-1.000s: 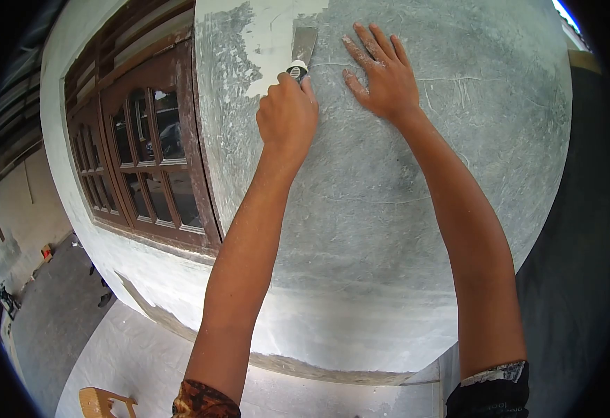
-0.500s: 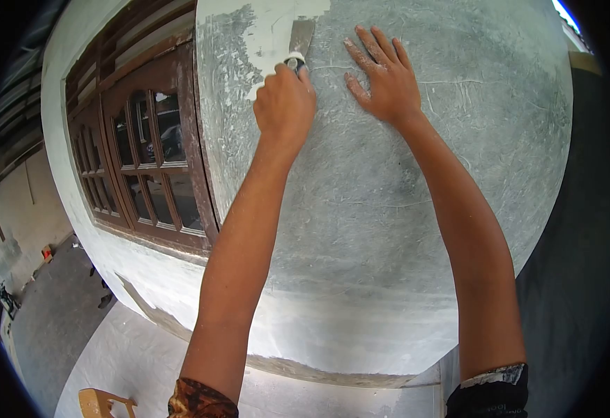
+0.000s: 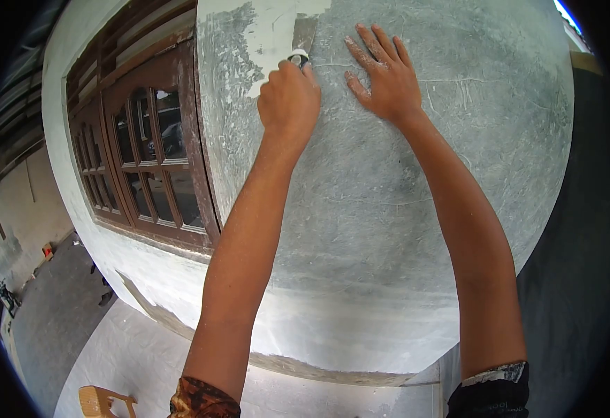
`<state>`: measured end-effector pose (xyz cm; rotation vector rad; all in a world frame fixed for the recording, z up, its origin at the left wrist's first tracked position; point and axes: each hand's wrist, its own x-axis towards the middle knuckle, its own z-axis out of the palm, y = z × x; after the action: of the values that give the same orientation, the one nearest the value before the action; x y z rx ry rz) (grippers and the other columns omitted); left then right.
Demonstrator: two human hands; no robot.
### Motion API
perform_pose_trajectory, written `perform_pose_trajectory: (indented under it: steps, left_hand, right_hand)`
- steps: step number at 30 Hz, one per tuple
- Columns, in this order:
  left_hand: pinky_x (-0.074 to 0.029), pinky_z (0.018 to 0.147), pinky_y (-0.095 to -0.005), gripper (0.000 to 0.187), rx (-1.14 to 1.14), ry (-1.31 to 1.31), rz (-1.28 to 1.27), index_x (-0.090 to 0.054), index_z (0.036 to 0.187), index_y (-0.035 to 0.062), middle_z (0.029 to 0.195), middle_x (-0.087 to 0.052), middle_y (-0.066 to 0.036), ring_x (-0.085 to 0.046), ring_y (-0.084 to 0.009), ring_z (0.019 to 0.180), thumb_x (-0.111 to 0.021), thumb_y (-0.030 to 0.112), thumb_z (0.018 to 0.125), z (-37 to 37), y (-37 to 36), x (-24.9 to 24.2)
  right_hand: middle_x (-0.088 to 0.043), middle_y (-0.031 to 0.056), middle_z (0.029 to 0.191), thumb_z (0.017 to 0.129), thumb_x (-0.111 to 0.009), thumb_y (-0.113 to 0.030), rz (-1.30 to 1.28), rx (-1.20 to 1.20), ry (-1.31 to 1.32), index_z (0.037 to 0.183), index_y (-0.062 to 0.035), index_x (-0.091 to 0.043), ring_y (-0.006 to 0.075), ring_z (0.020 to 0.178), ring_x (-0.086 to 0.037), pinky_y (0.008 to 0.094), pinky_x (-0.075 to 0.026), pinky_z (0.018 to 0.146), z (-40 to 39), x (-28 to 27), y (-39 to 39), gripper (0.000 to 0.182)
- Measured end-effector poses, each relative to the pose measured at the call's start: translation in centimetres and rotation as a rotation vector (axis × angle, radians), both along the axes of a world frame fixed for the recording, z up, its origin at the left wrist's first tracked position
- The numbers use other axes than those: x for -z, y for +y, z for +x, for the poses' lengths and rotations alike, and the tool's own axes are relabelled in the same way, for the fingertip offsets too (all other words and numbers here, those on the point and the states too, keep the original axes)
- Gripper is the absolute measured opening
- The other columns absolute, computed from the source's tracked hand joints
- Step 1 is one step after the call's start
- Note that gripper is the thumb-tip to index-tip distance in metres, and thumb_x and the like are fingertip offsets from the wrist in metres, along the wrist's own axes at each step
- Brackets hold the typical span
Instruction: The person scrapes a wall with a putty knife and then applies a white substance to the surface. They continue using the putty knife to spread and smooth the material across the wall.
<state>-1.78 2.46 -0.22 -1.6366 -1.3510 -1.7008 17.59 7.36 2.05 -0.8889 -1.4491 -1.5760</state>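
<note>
My left hand (image 3: 288,101) is closed round the handle of a scraper (image 3: 304,35), whose flat metal blade points up against the wall (image 3: 368,237). Just left of the blade, a pale patch (image 3: 267,31) with ragged edges stands out from the mottled grey surface. To the right of the scraper, my right hand (image 3: 389,76) lies on the wall with its fingers spread and nothing in it. White dust coats its fingertips and thumb.
A brown wooden window (image 3: 151,139) with glass panes is set in the wall at left. Below left, a tan plastic stool (image 3: 97,403) stands on the pale floor (image 3: 131,348). Farther off are a dark floor and another wall (image 3: 23,209).
My left hand and the scraper have shifted slightly to the right. My right hand stays in nearly the same place on the wall.
</note>
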Motion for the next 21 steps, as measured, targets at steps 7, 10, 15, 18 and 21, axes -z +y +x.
perform_pose_trajectory:
  steps: [7, 10, 15, 18, 21]
  left_hand:
    - [-0.056, 0.083, -0.0573, 0.045, 0.018, 0.0, 0.007, -0.068, 0.101, -0.0053, 0.098, -0.071, -0.032, -0.07, -0.0515, 0.094, -0.057, 0.039, 0.102, -0.2, -0.6, -0.8]
    - [-0.059, 0.078, -0.0536, 0.036, 0.032, 0.028, -0.009, -0.066, 0.102, -0.0039, 0.095, -0.072, -0.027, -0.073, -0.0458, 0.091, -0.059, 0.031, 0.103, 0.0, -0.9, -0.9]
    - [-0.059, 0.078, -0.0524, 0.036, -0.021, 0.012, -0.033, -0.067, 0.103, -0.0048, 0.096, -0.073, -0.026, -0.073, -0.0453, 0.091, -0.06, 0.03, 0.102, 0.5, -0.3, 1.5]
    - [-0.059, 0.079, -0.0519, 0.035, -0.016, 0.047, -0.001, -0.067, 0.105, -0.0047, 0.098, -0.073, -0.026, -0.073, -0.0447, 0.092, -0.06, 0.03, 0.102, 0.3, -0.6, -0.8]
    - [-0.059, 0.08, -0.0524, 0.034, 0.02, 0.057, -0.025, -0.068, 0.103, -0.0044, 0.099, -0.073, -0.026, -0.073, -0.0442, 0.093, -0.06, 0.029, 0.102, 0.2, -1.5, -2.0]
  right_hand:
    - [-0.039, -0.0003, 0.167, 0.096, -0.06, -0.05, -0.005, 0.01, 0.004, 0.152, -0.0281, -0.054, 0.0216, 0.157, -0.029, 0.0464, -0.017, 0.13, -0.2, 0.0, -0.1, 0.06]
    - [-0.039, -0.0003, 0.167, 0.097, -0.06, -0.05, -0.002, 0.02, 0.003, 0.152, -0.0282, -0.054, 0.0215, 0.156, -0.029, 0.0462, -0.018, 0.13, 0.0, 0.0, -0.3, 0.06]
    - [-0.039, -0.0003, 0.166, 0.097, -0.059, -0.05, 0.007, 0.008, 0.002, 0.152, -0.0281, -0.055, 0.0213, 0.156, -0.03, 0.0461, -0.018, 0.13, -0.1, 0.0, -0.2, 0.059]
    - [-0.04, -0.0002, 0.166, 0.098, -0.059, -0.05, 0.003, 0.022, 0.007, 0.151, -0.0281, -0.055, 0.0215, 0.156, -0.03, 0.0461, -0.018, 0.13, -0.2, 0.1, -0.3, 0.058]
    - [-0.038, -0.0012, 0.167, 0.097, -0.061, -0.042, -0.018, -0.06, 0.009, 0.152, -0.0262, -0.055, 0.0218, 0.156, -0.03, 0.0463, -0.019, 0.13, 0.0, 0.1, -0.2, 0.057]
